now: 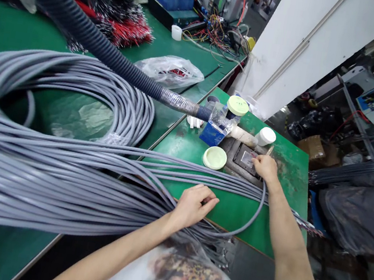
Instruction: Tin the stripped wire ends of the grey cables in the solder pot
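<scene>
Pinching: right hand (265, 167), gray cable (262, 201), center right; loop springback could jerk it off metal pan (247, 157).
Left hand (195, 204): loosely curled, can't tell hold.

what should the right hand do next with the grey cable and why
Probably ease the end of the round grey cable slightly lower over the shiny silver rectangular surface. The right hand grips the cable near its end, right at that surface's edge, and the rest loops down slackly, so there seems to be room. Whether the tip already touches is too small to tell.
</scene>
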The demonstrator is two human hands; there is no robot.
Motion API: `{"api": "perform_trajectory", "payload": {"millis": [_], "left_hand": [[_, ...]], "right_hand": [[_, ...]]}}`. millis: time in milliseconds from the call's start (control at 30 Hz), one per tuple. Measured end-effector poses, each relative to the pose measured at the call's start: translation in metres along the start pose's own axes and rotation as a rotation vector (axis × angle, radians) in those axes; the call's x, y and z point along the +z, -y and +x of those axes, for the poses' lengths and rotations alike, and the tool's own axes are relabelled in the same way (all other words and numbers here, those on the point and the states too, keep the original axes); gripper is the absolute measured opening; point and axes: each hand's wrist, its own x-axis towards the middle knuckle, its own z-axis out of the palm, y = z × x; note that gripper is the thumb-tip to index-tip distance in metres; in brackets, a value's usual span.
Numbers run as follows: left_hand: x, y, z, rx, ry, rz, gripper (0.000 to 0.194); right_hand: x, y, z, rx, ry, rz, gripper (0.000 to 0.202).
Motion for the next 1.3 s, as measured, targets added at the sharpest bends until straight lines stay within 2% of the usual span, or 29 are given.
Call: {"api": "perform_trajectory", "payload": {"millis": [167, 300, 433, 567, 667, 733, 833, 933, 1100, 1200, 1300], "left_hand": [[-0.001, 0.0, 0.001, 0.011, 0.001, -0.005, 0.022], [0.0, 0.002, 0.001, 0.005, 0.002, 0.003, 0.023], [0.003, 0.004, 0.0, 0.006, -0.007, -0.013, 0.023], [0.003, 0.005, 0.0, -0.002, 0.005, -0.055, 0.021], [0.003, 0.003, 0.001, -0.072, 0.014, -0.221, 0.021], [0.005, -0.001, 0.003, -0.194, -0.001, -0.463, 0.022], [0.01, -0.012, 0.007, -0.37, -0.031, -0.93, 0.026], [0.016, -0.025, 0.01, -0.406, -0.041, -1.211, 0.033], [0.024, -0.038, 0.012, -0.417, -0.159, -1.316, 0.025], [0.026, -0.039, 0.014, -0.403, -0.254, -1.265, 0.02], [0.022, -0.036, 0.017, -0.345, -0.346, -1.144, 0.016]], "right_hand": [[0.0, -0.001, 0.001, -0.001, -0.023, 0.035, 0.031], [-0.009, -0.003, -0.008, -0.039, -0.068, 0.106, 0.03], [-0.028, 0.003, -0.046, -0.148, -0.125, 0.271, 0.037], [-0.046, 0.021, -0.103, -0.278, -0.197, 0.685, 0.038], [-0.048, 0.037, -0.138, -0.282, -0.173, 0.84, 0.037], [-0.045, 0.046, -0.153, -0.282, -0.163, 0.913, 0.035], [-0.038, 0.056, -0.166, -0.292, -0.158, 1.004, 0.033], [-0.034, 0.065, -0.173, -0.311, -0.151, 1.015, 0.031], [-0.031, 0.074, -0.179, -0.312, -0.141, 1.043, 0.033], [-0.028, 0.074, -0.183, -0.288, -0.111, 1.092, 0.034], [-0.02, 0.072, -0.191, -0.267, -0.04, 1.199, 0.026]]}}
